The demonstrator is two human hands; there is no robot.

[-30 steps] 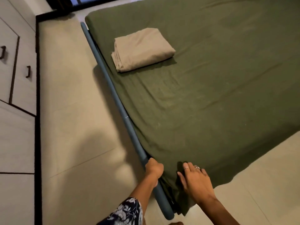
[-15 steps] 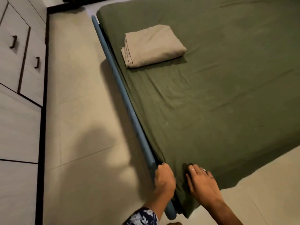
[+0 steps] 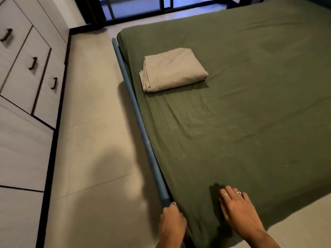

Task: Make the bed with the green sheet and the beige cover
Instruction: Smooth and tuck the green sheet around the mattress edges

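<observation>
The green sheet (image 3: pixel 232 113) lies spread over the whole mattress, with light creases near its left side. On it, close to the left edge, rests the beige cover (image 3: pixel 172 68), still folded into a thick rectangle. My left hand (image 3: pixel 172 224) is at the near left corner, where its fingers curl down over the sheet's edge, between the mattress and the blue frame rail (image 3: pixel 139 122); the fingertips are hidden. My right hand (image 3: pixel 238 210) presses flat on the sheet just right of that corner, with its fingers straight and spread.
White drawers with dark handles (image 3: pixel 32 63) line the left wall. A strip of pale tiled floor (image 3: pixel 93 140) runs between them and the bed. A dark-framed glass door (image 3: pixel 136 8) stands beyond the bed's far end. More floor shows at the bottom right.
My right hand has slid from the corner's side up onto the top of the sheet. My left hand stays at the corner by the rail. The view has shifted toward the far end.
</observation>
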